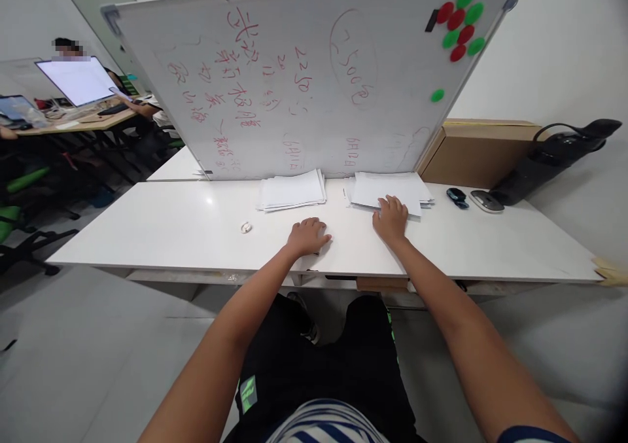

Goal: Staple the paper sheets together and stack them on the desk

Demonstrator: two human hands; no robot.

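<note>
Arms [434,289] outstretched, right hand [392,222] on paper [385,186]

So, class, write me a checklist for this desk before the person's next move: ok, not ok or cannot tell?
1. Right hand at the right paper stack: ok, fingers over its front edge.
2. Left hand free of objects: cannot tell, palm hidden.
3. Left paper stack squared: not ok, edges uneven.
4. Right paper stack squared: not ok, sheets stick out.
5. Black bottle apart from both stacks: ok.

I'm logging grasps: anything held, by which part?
The right hand touches the near edge of the right paper stack. Whether it or the left hand grips anything is unclear.
</note>
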